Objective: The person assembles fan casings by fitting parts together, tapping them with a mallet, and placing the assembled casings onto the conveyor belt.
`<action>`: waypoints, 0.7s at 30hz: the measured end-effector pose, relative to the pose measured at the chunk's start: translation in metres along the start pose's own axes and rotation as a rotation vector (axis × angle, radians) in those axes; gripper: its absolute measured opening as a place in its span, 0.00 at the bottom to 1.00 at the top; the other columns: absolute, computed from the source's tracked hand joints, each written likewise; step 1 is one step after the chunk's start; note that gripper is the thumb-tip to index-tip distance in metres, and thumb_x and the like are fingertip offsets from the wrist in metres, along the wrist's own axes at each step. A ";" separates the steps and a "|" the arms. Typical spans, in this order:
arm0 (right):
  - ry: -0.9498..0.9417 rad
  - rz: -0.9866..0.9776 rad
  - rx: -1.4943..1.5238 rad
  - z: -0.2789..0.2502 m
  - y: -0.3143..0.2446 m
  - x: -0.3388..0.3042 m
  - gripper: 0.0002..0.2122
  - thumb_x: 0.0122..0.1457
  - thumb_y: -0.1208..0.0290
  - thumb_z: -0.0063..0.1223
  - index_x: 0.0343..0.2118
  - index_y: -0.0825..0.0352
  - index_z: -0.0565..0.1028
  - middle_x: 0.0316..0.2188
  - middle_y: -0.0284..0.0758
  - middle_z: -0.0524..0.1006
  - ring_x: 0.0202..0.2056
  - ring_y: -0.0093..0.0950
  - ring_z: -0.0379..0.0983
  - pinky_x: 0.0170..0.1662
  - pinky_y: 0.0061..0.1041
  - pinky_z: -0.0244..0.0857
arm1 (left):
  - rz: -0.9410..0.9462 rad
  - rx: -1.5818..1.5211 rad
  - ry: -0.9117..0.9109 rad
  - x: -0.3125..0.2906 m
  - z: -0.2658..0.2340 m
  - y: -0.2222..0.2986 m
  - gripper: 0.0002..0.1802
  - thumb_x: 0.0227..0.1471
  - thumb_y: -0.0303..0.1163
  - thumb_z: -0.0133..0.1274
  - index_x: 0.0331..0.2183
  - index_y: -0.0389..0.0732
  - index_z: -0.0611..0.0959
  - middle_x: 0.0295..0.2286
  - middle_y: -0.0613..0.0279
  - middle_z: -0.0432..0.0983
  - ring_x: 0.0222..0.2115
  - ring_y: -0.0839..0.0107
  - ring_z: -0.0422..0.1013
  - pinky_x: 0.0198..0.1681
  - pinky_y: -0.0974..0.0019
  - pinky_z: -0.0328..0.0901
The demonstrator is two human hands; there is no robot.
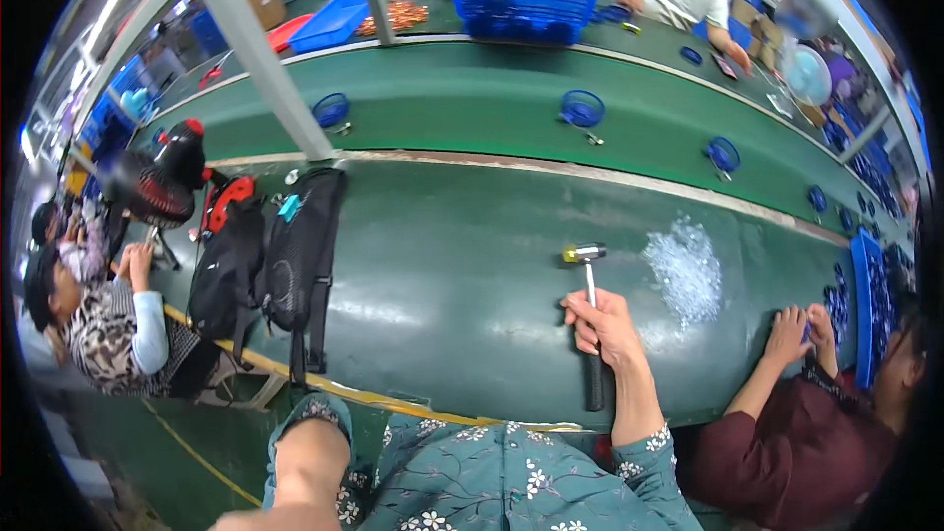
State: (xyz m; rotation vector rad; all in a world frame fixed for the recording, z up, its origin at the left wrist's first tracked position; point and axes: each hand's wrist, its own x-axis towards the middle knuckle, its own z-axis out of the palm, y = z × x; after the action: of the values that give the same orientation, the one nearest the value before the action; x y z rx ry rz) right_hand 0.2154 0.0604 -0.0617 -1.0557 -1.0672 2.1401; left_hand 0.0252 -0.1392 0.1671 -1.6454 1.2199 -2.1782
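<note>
Green worktable is carrying one heap of small translucent pieces. Right hand: fingers are grasping one double-faced mallet, left of the heap. Left fingers: lying outside view.

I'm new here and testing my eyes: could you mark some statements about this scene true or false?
1. The right hand holds a hammer. True.
2. The clear pieces lie left of the hammer. False: the clear pieces are to its right.
3. Black bags lie on the table. True.
4. The round baskets beyond the table are red. False: the round baskets are blue.
5. One end of the hammer's head is yellow. True.
</note>
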 end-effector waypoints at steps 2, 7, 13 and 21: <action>0.027 -0.001 0.038 -0.017 0.002 -0.006 0.08 0.62 0.74 0.52 0.35 0.75 0.73 0.22 0.34 0.74 0.11 0.13 0.56 0.12 0.17 0.50 | -0.738 0.197 -0.187 0.019 -0.029 0.024 0.12 0.54 0.31 0.49 0.21 0.40 0.77 0.25 0.64 0.75 0.25 0.73 0.69 0.27 0.70 0.63; -0.022 0.024 0.011 -0.007 -0.001 -0.002 0.07 0.62 0.73 0.52 0.35 0.74 0.73 0.22 0.34 0.74 0.11 0.13 0.57 0.12 0.16 0.51 | -1.418 0.452 -0.432 -0.034 -0.029 -0.016 0.09 0.50 0.28 0.53 0.31 0.35 0.85 0.28 0.54 0.79 0.27 0.64 0.75 0.28 0.69 0.69; -0.065 0.038 0.016 -0.009 0.005 0.004 0.08 0.62 0.72 0.53 0.36 0.74 0.73 0.23 0.33 0.74 0.12 0.13 0.57 0.12 0.16 0.51 | -1.426 0.517 -0.925 -0.037 -0.011 -0.054 0.18 0.42 0.33 0.57 0.38 0.43 0.86 0.36 0.54 0.79 0.29 0.64 0.74 0.29 0.68 0.67; 0.022 0.009 -0.031 -0.008 0.000 -0.002 0.08 0.62 0.73 0.52 0.36 0.74 0.73 0.22 0.33 0.74 0.11 0.14 0.56 0.10 0.16 0.50 | -0.977 0.728 -0.433 -0.083 -0.004 -0.058 0.22 0.48 0.39 0.59 0.46 0.43 0.80 0.38 0.58 0.75 0.33 0.65 0.71 0.36 0.64 0.69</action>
State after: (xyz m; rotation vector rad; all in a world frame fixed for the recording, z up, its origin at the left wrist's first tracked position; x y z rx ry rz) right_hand 0.2233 0.0627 -0.0643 -1.0975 -1.0906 2.1211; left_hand 0.0733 -0.0530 0.1449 -2.3406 -0.5866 -2.0185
